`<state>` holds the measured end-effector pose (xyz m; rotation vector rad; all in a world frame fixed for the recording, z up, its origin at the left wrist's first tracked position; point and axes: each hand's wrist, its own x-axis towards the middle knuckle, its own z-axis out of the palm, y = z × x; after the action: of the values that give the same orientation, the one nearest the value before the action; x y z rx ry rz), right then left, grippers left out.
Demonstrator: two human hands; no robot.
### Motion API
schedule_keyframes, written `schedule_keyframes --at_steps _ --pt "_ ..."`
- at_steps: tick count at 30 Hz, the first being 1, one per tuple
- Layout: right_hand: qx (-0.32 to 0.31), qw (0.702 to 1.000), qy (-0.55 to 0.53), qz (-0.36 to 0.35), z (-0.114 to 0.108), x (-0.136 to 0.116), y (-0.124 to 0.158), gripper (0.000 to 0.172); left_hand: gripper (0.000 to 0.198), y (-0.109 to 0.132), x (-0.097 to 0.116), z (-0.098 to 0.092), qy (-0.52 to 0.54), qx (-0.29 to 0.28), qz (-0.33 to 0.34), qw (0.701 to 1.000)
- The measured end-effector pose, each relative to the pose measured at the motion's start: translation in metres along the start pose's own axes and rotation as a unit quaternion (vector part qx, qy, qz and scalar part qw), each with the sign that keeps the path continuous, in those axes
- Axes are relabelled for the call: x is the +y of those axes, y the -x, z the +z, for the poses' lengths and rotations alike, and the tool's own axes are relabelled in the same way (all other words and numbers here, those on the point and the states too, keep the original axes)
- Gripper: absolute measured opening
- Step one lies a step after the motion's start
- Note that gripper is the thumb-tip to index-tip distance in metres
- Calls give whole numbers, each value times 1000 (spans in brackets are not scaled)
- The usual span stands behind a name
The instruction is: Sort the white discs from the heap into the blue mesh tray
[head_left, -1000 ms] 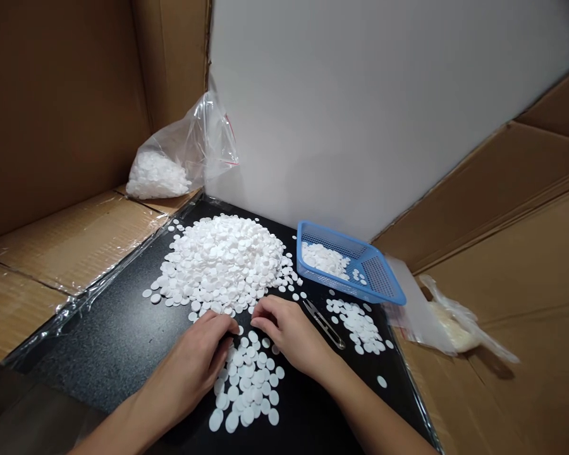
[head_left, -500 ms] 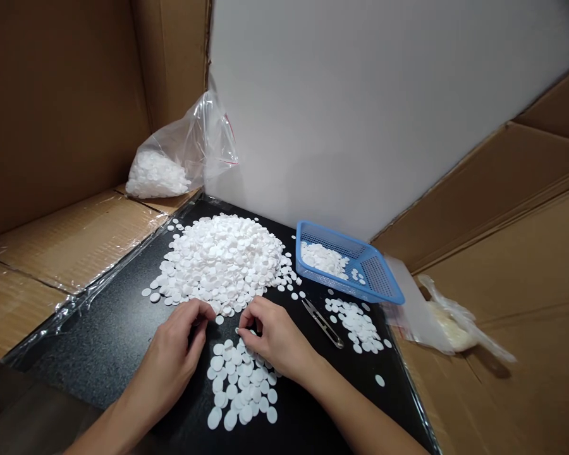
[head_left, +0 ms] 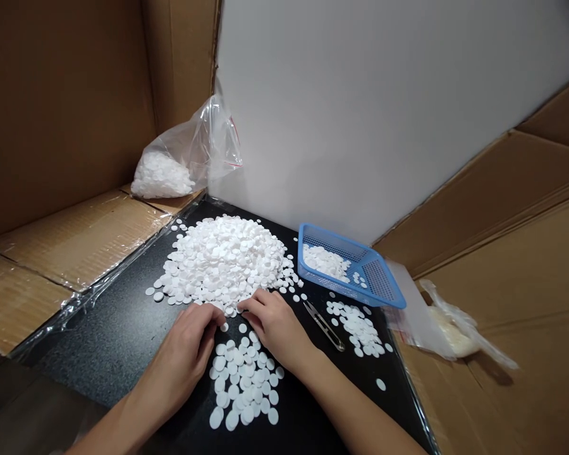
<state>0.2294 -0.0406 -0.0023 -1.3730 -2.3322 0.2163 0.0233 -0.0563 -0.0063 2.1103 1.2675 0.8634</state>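
Note:
A large heap of white discs [head_left: 225, 256] lies on the black tabletop. My left hand [head_left: 187, 344] is curled just in front of it, fingertips against a single white disc [head_left: 224, 327]; whether the fingers grip anything is hidden. At the heap's front edge, my right hand [head_left: 277, 325] reaches in with index finger extended, touching the discs there; its thumb is mostly hidden. Between my forearms a flat spread of white discs [head_left: 246, 382] lies on the table. To the right of my right hand lie metal thread snips [head_left: 325, 327].
A blue mesh basket [head_left: 384, 297] holding white discs stands at the back right. Before it lies a smaller group of discs [head_left: 360, 328]. A clear bag of white pieces [head_left: 164, 174] sits back left on cardboard. Another plastic bag [head_left: 455, 332] lies right. A pale wall [head_left: 360, 126] rises behind.
My right hand has moved away from the near spread to the heap's edge, leaving a disc behind. My left fingers have come closer to the single disc. The view has shifted slightly.

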Motion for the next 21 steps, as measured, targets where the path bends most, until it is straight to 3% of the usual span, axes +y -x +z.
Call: schedule_keyframes --at_steps 3,5,7,9,11,13,17,21 --pt "-1 998 38 -45 3 0 -2 20 15 -3 -3 3 -14 -10 6 1000" --pt "10 1000 -13 -24 0 -1 -3 17 15 -6 -4 6 -29 -27 9 999" --pt "5 991 -120 59 -8 -2 -1 11 17 -8 -4 8 -46 -34 21 998" --pt "-52 959 -222 167 -17 -2 1 9 19 -8 -3 8 -68 -49 41 996" --pt "-120 926 -263 244 -25 0 3 13 20 -7 0 6 -91 -71 61 992" --pt "-145 917 -248 277 -31 3 5 15 20 -7 2 4 -102 -83 76 988" --pt "-120 932 -196 279 -36 9 4 11 18 -10 6 2 -58 -67 38 995" --pt "-99 942 -210 243 -36 11 3 13 12 -14 8 5 5 -83 -6 996"
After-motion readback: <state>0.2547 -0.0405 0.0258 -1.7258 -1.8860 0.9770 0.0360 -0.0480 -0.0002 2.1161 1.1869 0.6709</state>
